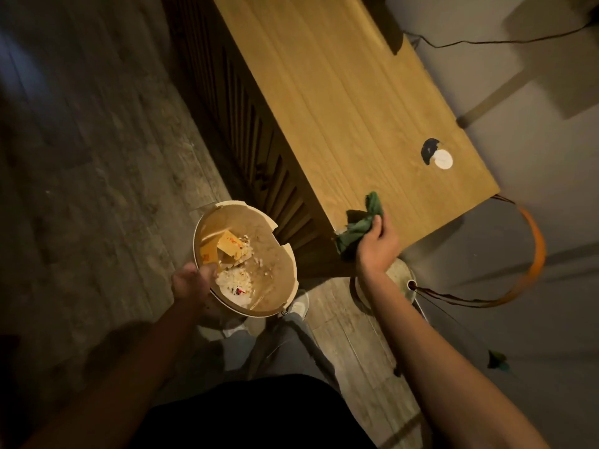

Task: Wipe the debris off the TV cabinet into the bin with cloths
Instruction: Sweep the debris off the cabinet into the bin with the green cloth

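1. Bunching the green cloth (359, 223), the right hand (377, 246) closes its fingers round it at the TV cabinet (340, 102)'s near corner.
2. The left hand (191, 281) grips the rim of the bin (285, 254), held just beside that corner; paper scraps (231, 251) lie inside.
3. The top looks clear, so wiping seems nearly done; next, a last sweep over the edge into the bin.

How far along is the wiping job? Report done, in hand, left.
Done: the light wooden TV cabinet top shows no loose debris, and the round beige bin holds scraps and cardboard. In hand: the left hand grips the bin's rim; the right hand clutches a crumpled green cloth at the cabinet's corner. Left: apparently nothing.
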The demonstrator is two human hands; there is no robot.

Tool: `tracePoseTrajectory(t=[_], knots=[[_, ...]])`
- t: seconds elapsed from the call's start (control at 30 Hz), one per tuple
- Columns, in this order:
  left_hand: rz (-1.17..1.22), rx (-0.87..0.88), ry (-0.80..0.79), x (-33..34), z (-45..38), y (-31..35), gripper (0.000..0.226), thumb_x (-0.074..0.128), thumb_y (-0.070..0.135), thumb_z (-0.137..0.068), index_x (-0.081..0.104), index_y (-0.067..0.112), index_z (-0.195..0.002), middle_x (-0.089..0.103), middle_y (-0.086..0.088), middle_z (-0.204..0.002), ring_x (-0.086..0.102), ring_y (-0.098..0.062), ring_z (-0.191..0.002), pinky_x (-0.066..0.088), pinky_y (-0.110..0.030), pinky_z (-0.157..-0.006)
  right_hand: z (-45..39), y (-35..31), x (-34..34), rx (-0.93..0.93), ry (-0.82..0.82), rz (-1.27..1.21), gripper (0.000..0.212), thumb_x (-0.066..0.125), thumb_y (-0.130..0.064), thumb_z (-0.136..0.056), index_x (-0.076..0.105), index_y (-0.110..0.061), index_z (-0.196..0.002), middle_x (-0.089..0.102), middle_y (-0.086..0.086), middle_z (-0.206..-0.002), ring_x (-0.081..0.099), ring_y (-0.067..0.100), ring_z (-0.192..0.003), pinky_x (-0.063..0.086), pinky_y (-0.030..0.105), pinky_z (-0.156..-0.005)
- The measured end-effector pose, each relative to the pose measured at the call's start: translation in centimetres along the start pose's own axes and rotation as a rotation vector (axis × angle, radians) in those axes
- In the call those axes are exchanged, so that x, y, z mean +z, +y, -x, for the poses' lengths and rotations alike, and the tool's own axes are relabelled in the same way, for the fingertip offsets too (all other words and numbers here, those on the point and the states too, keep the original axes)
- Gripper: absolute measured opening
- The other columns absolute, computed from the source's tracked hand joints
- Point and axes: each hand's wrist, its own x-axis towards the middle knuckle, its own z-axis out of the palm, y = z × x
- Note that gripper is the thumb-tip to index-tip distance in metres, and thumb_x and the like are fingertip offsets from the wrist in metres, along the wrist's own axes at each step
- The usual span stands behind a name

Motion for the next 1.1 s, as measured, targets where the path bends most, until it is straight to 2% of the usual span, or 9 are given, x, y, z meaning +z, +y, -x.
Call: tracePoseTrajectory(t=[0.13, 0.2, 0.3, 0.47, 0.63, 0.83, 0.93, 1.03, 1.1], knots=[[0.065, 0.017, -0.079, 0.4, -0.5, 1.8, 0.007, 0.065, 0.010, -0.083, 0.060, 0.009, -0.078, 0.063, -0.009, -0.072, 0.061, -0.027, -0.068, 0.046, -0.027, -0.054, -3.2, 1.2, -1.2, 0.111, 0.081, 0.187, 0.038, 0.041, -0.035, -0.109, 0.057, -0.038, -0.143, 0.070, 0.005, -0.131, 0.063, 0.035, -0.120, 0.051, 0.042, -0.094], [0.049, 0.007, -0.095, 0.9, -0.9, 2.7, 0.006, 0.065, 0.009, -0.081, 0.060, 0.011, -0.078, 0.063, -0.008, -0.073, 0.061, -0.023, -0.066, 0.046, -0.028, -0.053, -4.0, 1.6, -0.6, 0.051, 0.026, 0.294, 0.038, 0.040, -0.032, -0.109, 0.059, -0.033, -0.142, 0.064, 0.005, -0.139, 0.059, 0.036, -0.124, 0.050, 0.045, -0.096], [0.065, -0.005, -0.105, 1.9, -2.1, 3.8, 0.005, 0.067, 0.007, -0.080, 0.062, 0.007, -0.082, 0.064, -0.008, -0.077, 0.060, -0.021, -0.069, 0.049, -0.029, -0.057, -4.1, 1.9, 1.7, -0.068, -0.082, 0.381, 0.041, 0.040, -0.029, -0.109, 0.050, -0.024, -0.149, 0.036, 0.008, -0.165, 0.034, 0.033, -0.149, 0.036, 0.052, -0.116], [0.003, 0.019, 0.013, 3.3, -4.5, 5.0, 0.018, 0.072, 0.015, -0.082, 0.060, 0.003, -0.075, 0.057, -0.009, -0.070, 0.054, -0.024, -0.070, 0.039, -0.025, -0.056, -3.3, 1.3, 6.3, -0.044, -0.030, 0.421, 0.051, 0.033, -0.027, -0.111, 0.030, -0.015, -0.160, 0.014, 0.013, -0.172, 0.009, 0.028, -0.160, 0.008, 0.046, -0.129], [-0.241, -0.045, -0.016, 3.8, -7.5, 6.2, 0.043, 0.064, 0.050, -0.086, 0.069, 0.011, -0.101, 0.069, -0.016, -0.103, 0.065, -0.037, -0.097, 0.054, -0.052, -0.093, -5.3, -1.5, 10.0, -0.016, 0.003, 0.447, 0.054, 0.032, -0.030, -0.110, 0.025, -0.014, -0.162, 0.012, 0.016, -0.172, 0.007, 0.030, -0.160, 0.005, 0.044, -0.130], [-0.048, -0.087, 0.019, 6.0, -9.1, 10.5, 0.055, 0.078, 0.041, -0.078, 0.067, 0.013, -0.123, 0.069, -0.011, -0.111, 0.065, -0.036, -0.102, 0.056, -0.051, -0.087, -7.8, -4.3, 14.1, -0.152, -0.046, 0.425, 0.056, 0.033, -0.035, -0.110, 0.026, -0.016, -0.162, 0.019, 0.010, -0.171, 0.012, 0.023, -0.160, 0.008, 0.042, -0.131], [0.058, -0.090, 0.064, 6.9, -10.4, 12.6, 0.039, 0.082, 0.026, -0.075, 0.071, 0.011, -0.110, 0.070, -0.015, -0.106, 0.067, -0.037, -0.097, 0.057, -0.049, -0.081, -8.9, -6.0, 16.0, -0.245, -0.096, 0.408, 0.057, 0.033, -0.037, -0.109, 0.026, -0.018, -0.163, 0.022, 0.004, -0.171, 0.014, 0.019, -0.159, 0.010, 0.039, -0.130], [0.069, -0.117, 0.095, 6.5, -11.9, 13.2, 0.048, 0.077, 0.038, -0.062, 0.072, 0.008, -0.100, 0.071, -0.016, -0.097, 0.068, -0.038, -0.092, 0.057, -0.057, -0.085, -9.4, -7.6, 17.7, -0.361, -0.150, 0.408, 0.055, 0.036, -0.037, -0.109, 0.031, -0.021, -0.161, 0.030, 0.000, -0.168, 0.020, 0.016, -0.158, 0.013, 0.036, -0.128], [0.004, -0.089, 0.091, 6.2, -13.0, 13.1, 0.034, 0.069, 0.043, -0.058, 0.068, 0.016, -0.079, 0.070, -0.014, -0.084, 0.069, -0.038, -0.085, 0.058, -0.061, -0.081, -9.4, -8.4, 18.6, -0.447, -0.183, 0.403, 0.052, 0.039, -0.036, -0.108, 0.037, -0.023, -0.158, 0.035, -0.002, -0.166, 0.025, 0.016, -0.156, 0.015, 0.035, -0.127]])
